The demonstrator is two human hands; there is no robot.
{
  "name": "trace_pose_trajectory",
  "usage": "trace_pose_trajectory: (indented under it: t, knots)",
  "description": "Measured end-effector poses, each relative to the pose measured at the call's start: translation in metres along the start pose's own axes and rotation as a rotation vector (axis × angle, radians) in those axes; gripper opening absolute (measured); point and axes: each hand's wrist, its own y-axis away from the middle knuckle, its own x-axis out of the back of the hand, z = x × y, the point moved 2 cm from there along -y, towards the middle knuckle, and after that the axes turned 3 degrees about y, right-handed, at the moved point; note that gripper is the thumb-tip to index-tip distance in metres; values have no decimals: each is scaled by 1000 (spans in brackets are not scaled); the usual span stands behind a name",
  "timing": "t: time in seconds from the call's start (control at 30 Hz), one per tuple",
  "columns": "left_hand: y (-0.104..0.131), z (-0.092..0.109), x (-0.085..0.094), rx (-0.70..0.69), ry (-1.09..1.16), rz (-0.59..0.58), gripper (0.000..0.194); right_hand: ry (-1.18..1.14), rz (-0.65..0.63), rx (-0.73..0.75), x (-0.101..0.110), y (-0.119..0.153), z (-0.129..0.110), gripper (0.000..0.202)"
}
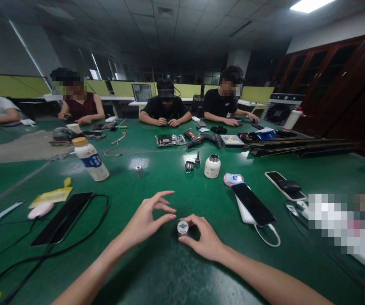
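Observation:
My right hand (207, 240) grips a small silver metal cylinder (182, 229) between thumb and fingers; its round top with a dark centre faces up, and it looks like a small motor. Just left of it, my left hand (149, 216) hovers with fingers apart, holding nothing. Farther out on the green table (163, 262) stands a similar metal cylinder (139, 171). Beyond my right hand is a small white bottle (212, 167) with an uncovered mouth. Beside it lie a metal cap with a ring (189, 166) and a small dark metal piece (197, 158).
A milk bottle (90, 161), a black tablet (62, 218) and cables lie to the left. On the right are a phone (254, 204) on a white power bank and another phone (284, 186). Ahead are a circuit board (170, 140) and power drills (201, 140). Several people sit across the table.

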Motion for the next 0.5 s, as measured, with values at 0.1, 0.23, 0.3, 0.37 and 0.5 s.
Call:
trace_pose_trajectory:
  t: [0.1,0.23,0.3,0.37,0.5]
  knots:
    - [3,0,-9,-84,-39,-42,57,14,5,6,-1,0,1,30]
    - [9,0,-30,-137,-84,-18,44,20,4,15,-2,0,2,29]
    - [9,2,-33,-151,-92,38,37,18,-7,16,-2,0,2,30]
    - [7,3,-29,-159,-83,125,30,21,-8,6,-1,0,1,29]
    - [-4,-14,-6,-86,-77,309,28,7,-15,-4,0,0,0,33]
